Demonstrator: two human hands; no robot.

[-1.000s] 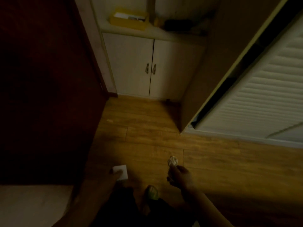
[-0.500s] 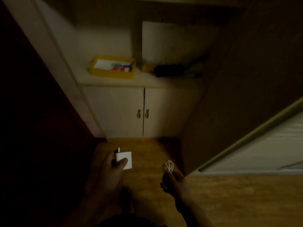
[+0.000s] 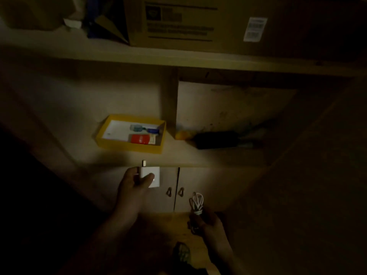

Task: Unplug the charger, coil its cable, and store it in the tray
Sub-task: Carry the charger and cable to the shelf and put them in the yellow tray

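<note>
- Dim cupboard alcove: a shelf above two closed cabinet doors, wooden floor below, a cardboard box on the upper shelf.
- Left hand pinches the white charger, thumb across its face, plug prong pointing up toward the shelf edge.
- Yellow tray sits on the shelf, above and just left of the charger, apart from it; a red item and a blue one lie inside.
- Right hand is closed round the coiled white cable, loops sticking up from the fist, well below the tray.
- Dark object lies on the shelf, right of the tray.
</note>
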